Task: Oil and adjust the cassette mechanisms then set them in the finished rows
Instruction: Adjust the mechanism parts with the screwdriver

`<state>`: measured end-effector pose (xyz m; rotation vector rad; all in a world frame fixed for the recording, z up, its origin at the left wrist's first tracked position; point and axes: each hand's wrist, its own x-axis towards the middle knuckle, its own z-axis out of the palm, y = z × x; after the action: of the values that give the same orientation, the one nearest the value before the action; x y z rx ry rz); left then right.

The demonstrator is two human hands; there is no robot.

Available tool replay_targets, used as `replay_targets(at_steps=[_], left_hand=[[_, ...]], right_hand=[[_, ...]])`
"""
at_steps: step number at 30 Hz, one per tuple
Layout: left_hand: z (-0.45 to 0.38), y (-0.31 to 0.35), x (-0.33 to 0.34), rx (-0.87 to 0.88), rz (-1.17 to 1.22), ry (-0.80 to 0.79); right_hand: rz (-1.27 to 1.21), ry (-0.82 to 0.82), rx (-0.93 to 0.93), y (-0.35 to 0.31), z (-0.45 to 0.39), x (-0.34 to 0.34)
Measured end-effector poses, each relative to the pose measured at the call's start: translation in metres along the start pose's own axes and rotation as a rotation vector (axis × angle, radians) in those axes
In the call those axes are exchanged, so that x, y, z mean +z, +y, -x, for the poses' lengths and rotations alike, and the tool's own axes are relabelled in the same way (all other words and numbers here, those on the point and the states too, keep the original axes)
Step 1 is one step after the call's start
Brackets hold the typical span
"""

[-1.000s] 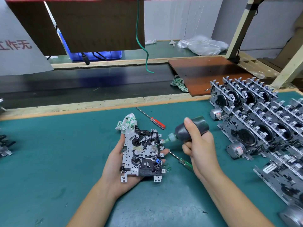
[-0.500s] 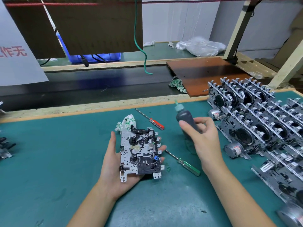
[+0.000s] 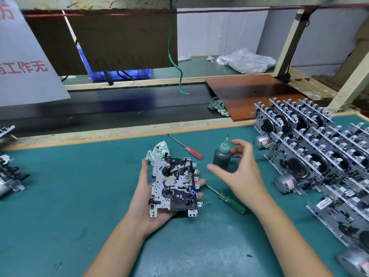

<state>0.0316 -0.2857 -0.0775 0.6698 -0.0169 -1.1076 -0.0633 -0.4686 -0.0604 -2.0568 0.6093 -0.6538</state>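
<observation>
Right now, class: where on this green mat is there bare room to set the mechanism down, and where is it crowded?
Bare mat lies left of the left hand, and near the front edge between the forearms. Crowded: the finished rows on the right, and around the oil bottle and the two screwdrivers.

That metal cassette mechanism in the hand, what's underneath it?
The left hand holds the grey metal cassette mechanism from below, its fingers showing past the right edge. The palm is mostly covered.

I see a perforated, dull silver metal mechanism (image 3: 172, 184) with black plastic parts, a matt green surface (image 3: 60, 196), a dark glossy plastic oil bottle (image 3: 221, 157), and a crumpled cloth rag (image 3: 159, 150).
</observation>
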Motion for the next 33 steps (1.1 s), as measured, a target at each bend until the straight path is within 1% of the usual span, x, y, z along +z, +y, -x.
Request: replay_targets(at_steps=[2,3,5,7,9,12,13,15,16,17,20,21,22,23,25,27,29,31,33], left_hand=[[-0.001,0.000,0.000,-0.016,-0.022,0.010],[-0.001,0.000,-0.001,-0.019,-0.030,0.012],[-0.002,0.000,-0.001,-0.002,-0.039,0.021],[-0.002,0.000,0.000,0.019,-0.034,0.028],[-0.003,0.001,0.001,0.034,-0.029,0.031],[-0.001,0.003,0.002,0.027,-0.047,0.029],[-0.001,0.003,0.002,0.019,-0.064,0.025],[0.001,0.006,0.000,-0.017,-0.101,0.003],[0.003,0.008,-0.001,-0.039,-0.118,-0.014],[0.006,0.010,-0.001,-0.060,-0.140,-0.032],[0.010,0.017,-0.004,-0.143,-0.226,-0.105],[0.011,0.020,-0.005,-0.164,-0.257,-0.118],[0.012,0.021,-0.007,-0.184,-0.287,-0.117],[0.013,0.022,-0.007,-0.201,-0.314,-0.109],[0.017,0.023,-0.008,-0.209,-0.352,-0.074],[0.018,0.023,-0.007,-0.200,-0.386,-0.044],[0.020,0.024,-0.007,-0.203,-0.421,-0.016],[0.020,0.025,-0.004,-0.223,-0.451,0.015],[0.021,0.026,0.000,-0.228,-0.532,0.058]], right_hand=[[0.167,-0.215,0.065,0.002,0.002,-0.001],[0.251,-0.311,0.060,0.003,0.003,-0.001],[0.367,-0.436,-0.003,0.006,0.002,-0.003],[0.349,-0.482,-0.012,0.009,-0.003,-0.008],[0.275,-0.459,0.035,0.011,-0.008,-0.015],[0.203,-0.347,0.084,0.012,-0.011,-0.022],[0.228,-0.316,0.065,0.012,-0.011,-0.023],[0.337,-0.254,-0.034,0.014,-0.011,-0.024],[0.359,-0.195,-0.088,0.015,-0.012,-0.024],[0.329,-0.105,-0.130,0.015,-0.012,-0.023],[0.000,0.315,-0.233,0.003,-0.007,-0.016],[-0.039,0.414,-0.315,-0.003,-0.003,-0.014],[-0.014,0.435,-0.406,-0.008,0.003,-0.011],[0.032,0.391,-0.485,-0.012,0.009,-0.007],[0.141,0.212,-0.575,-0.019,0.022,0.002],[0.343,0.069,-0.596,-0.025,0.032,0.009],[0.509,-0.015,-0.584,-0.028,0.037,0.012],[0.572,-0.095,-0.612,-0.028,0.040,0.008],[0.639,-0.209,-0.669,-0.024,0.043,-0.004]])
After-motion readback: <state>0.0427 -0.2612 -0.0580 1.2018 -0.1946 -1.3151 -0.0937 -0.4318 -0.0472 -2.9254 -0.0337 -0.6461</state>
